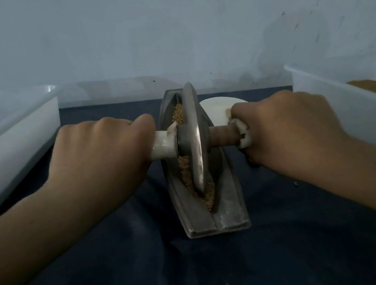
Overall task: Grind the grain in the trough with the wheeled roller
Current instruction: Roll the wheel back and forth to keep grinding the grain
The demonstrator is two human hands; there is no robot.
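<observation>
A dark blue cloth (200,273) covers the work surface and runs back to a pale wall. Two cloudy plastic tubs stand on it, the left tub (13,147) along the cloth's left edge and the right tub (335,97) along its right edge. Each holds a heap of tan stuff; I cannot tell whether it is whole or ground.

Between them, in the middle of the cloth and pointing from near edge to far edge, lies the grey metal trough (225,212). The left hand (97,155) is clenched round the pale handle (162,144) on the left of the wheel. The right hand (286,126) grasps the matching handle end on the right, with the ribbed axle (223,135) bare between it and the wheel. The wheel (193,129) stands upright in the trough's groove, about midway along. A white dish (216,107) lies beside the trough's far end.

The grain (185,166) sits in the groove ahead of and behind the wheel, banked mostly on its left side, and looks largely uncrushed, so the grinding seems far from finished.

To roll well:
- Keep both fists level so the wheel stays upright and its rim rides the bottom of the groove.
- Press down evenly and run it to the near tip, where grain has gathered.
- Ease off before either end so nothing spills onto the cloth.
- Nothing pins the trough, so a hard push may slide it.
</observation>
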